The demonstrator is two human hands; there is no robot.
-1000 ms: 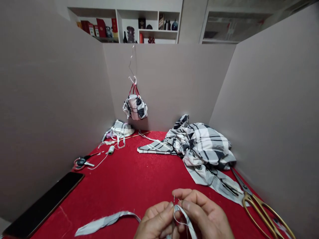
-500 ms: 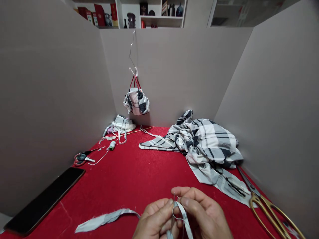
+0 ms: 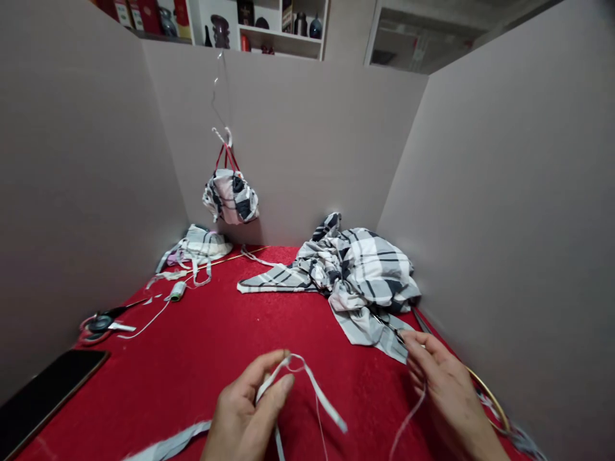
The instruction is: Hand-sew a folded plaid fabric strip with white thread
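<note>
curling loosely, the left hand has thumb and forefinger a little parted and carries a narrow pale strip above the near middle of the workspace, one end slanting free. the right hand, well apart, has its thumb and fingertips drawn together at the near end of a small dark tool on the plaid cloth; whether it grips the tool cannot be told. a pale strand trails below it. as for progress, a fine thread seems already attached to the strip, looping near its bend and hanging down; its long tail and the strip's loose end look left to deal with. around this, grey panels stand on three sides, shelves of bottles and boxes beyond the back one. the red surface bears that cloth in a rumpled heap, a dark phone cut by the left edge, gold-handled scissors partly behind the right hand, smaller scissors near the left panel and a spool; a plaid bundle hangs at the back panel by red straps.
</note>
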